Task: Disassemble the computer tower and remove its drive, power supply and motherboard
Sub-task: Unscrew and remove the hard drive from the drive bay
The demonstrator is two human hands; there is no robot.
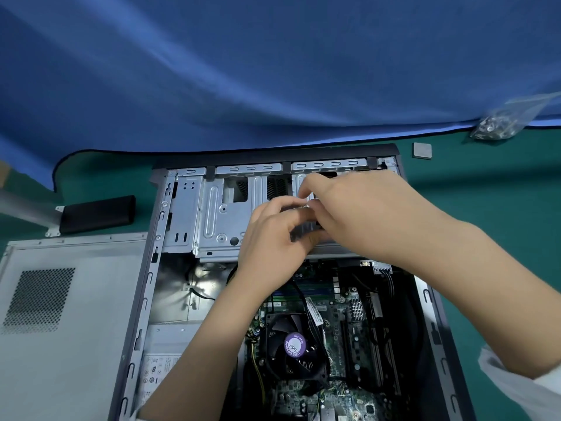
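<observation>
Both the left hand (273,235) and right hand (343,208) met, fingers curled, over the drive cage (218,214) at the tower's (425,299) far end, pinching something too hidden to name.

A big blue cloth (273,71) fills the top of the frame. Under it the tabletop (501,208) is dark green. The computer tower (212,214) is shiny silver-grey inside. Its motherboard (337,329) is green, with a black fan (293,347) wearing a round purple sticker (295,344). At the left, a pale grey side panel (76,314) has a patch of tiny dark holes.
</observation>
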